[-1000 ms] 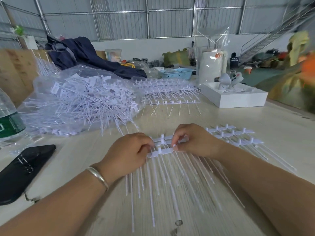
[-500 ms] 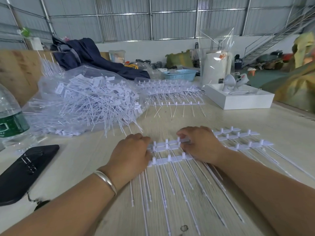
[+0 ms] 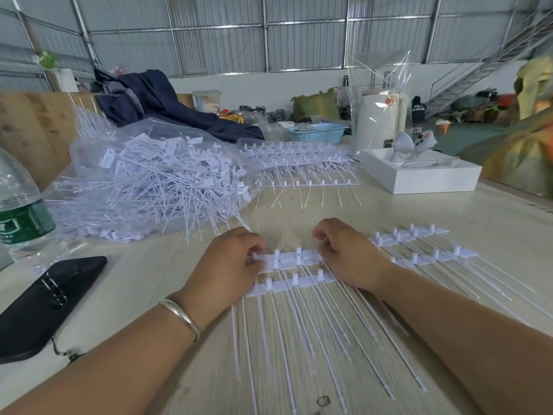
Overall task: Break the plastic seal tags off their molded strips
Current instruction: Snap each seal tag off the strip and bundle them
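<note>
**Desk editor:** Where is the work in this shot?

**Photographer:** On the desk (image 3: 389, 211), toward the camera from the bagged heap of loose seal tags (image 3: 149, 181). 2 molded strips (image 3: 294, 284) lie side by side, long axis left to right, their thin tails running toward the worker.

**Desk editor:** And the hands?

**Photographer:** The left hand (image 3: 230, 265) pinches the far strip's left end; the right hand (image 3: 347, 256) has fingers curled down on its right end. The tags to snap lie between the 2 hands, equally near each.

**Desk editor:** Any change from 1 second ago?

**Photographer:** The hands have spread apart; more strip shows between them.
</note>
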Motion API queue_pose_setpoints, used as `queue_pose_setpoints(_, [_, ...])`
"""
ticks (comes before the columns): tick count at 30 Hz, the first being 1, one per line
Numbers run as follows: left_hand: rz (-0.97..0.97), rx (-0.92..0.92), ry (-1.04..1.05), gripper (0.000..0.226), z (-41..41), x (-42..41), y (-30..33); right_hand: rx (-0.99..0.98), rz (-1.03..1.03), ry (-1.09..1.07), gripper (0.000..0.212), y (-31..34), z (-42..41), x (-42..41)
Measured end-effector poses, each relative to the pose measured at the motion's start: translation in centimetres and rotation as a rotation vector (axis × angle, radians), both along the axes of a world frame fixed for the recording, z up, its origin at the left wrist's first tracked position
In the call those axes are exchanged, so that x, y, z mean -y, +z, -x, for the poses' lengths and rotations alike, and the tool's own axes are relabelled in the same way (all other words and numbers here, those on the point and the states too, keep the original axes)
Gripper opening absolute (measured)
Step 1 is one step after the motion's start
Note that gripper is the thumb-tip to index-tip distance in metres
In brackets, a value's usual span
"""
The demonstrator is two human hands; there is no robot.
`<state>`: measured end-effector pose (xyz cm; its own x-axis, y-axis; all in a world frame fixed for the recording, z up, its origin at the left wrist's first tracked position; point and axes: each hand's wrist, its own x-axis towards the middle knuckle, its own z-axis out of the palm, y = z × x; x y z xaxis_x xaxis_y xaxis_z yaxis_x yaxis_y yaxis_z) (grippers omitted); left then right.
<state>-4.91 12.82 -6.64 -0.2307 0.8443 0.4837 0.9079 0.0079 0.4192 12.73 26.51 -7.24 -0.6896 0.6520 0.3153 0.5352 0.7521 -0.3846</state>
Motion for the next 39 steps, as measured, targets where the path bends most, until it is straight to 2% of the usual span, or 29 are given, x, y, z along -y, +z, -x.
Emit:
queue_pose_setpoints(2, [-0.023, -0.016, -0.009, 0.023, -0.2, -0.1, 0.0, -0.019, 0.039, 0.004, 0.027, 0.1, -0.1, 0.0])
queue_pose_setpoints(7, [-0.122, 0.029, 0.025, 0.024, -0.4, -0.1, -0.1, 0.058, -0.022, -0.036, 0.015, 0.0, 0.5, 0.2])
queue_pose_setpoints(12, [-0.167, 0.062, -0.001, 0.028, -0.9, 0.0, 0.0, -0.069, 0.047, -0.056, 0.009, 0.0, 0.3, 0.5])
queue_pose_setpoints(16, [-0.22, 0.124, 0.009, 0.03, -1.1, 0.0, 0.1, -0.112, -0.002, -0.065, 0.011, 0.0, 0.4, 0.8])
queue_pose_setpoints(18, [-0.206, 0.112, 0.035, 0.029, -1.0, 0.0, -0.1, -0.105, -0.055, -0.03, 0.018, 0.0, 0.6, 0.7])
queue_pose_setpoints(22, [-0.161, -0.023, 0.131, 0.027, -0.7, 0.0, -0.1, -0.14, -0.097, 0.001, 0.021, 0.0, 0.8, 0.6])
queue_pose_setpoints(27, [0.0, 0.067, 0.264, 0.008, 0.1, 0.1, 0.1, -0.227, -0.086, -0.01, 0.016, 0.5, 0.6, 0.3])
queue_pose_setpoints(28, [-0.019, 0.058, 0.269, 0.013, 0.1, 0.0, 0.1, -0.234, -0.073, -0.014, 0.019, 0.6, 0.5, 0.4])
queue_pose_setpoints(32, [-0.187, 0.02, 0.231, 0.026, -0.2, -0.3, 0.4, -0.149, -0.11, -0.09, 0.055, 0.7, 0.3, 0.4])
queue_pose_setpoints(39, [-0.266, -0.096, 0.143, 0.023, -0.5, 0.3, 0.8, -0.163, -0.346, -0.145, 0.03, 1.0, -0.5, -0.1])
